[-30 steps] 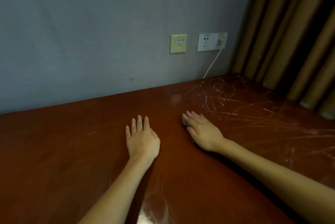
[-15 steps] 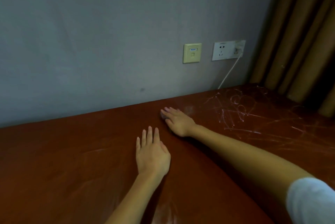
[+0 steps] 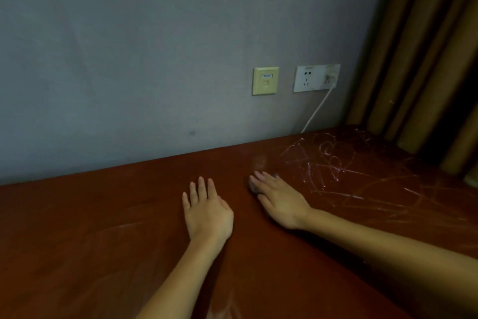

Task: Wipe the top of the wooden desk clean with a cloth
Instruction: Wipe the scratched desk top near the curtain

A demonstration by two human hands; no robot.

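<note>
Cloth (image 3: pixel 254 187) under flat right hand (image 3: pixel 282 202), on desk (image 3: pixel 103 241).

One wooden desk (image 3: pixel 77 241) is shown. One left hand (image 3: pixel 207 212) and one right hand (image 3: pixel 282 202) are counted, two in total. One cloth (image 3: pixel 253 185) is registered, of which only a small grey part is seen. One yellowish data plate (image 3: pixel 266 80) and one white socket plate (image 3: pixel 316 78) are counted, two plates in total. One white cable (image 3: pixel 318 109) is recorded. One curtain (image 3: pixel 426 60) is seen.
</note>
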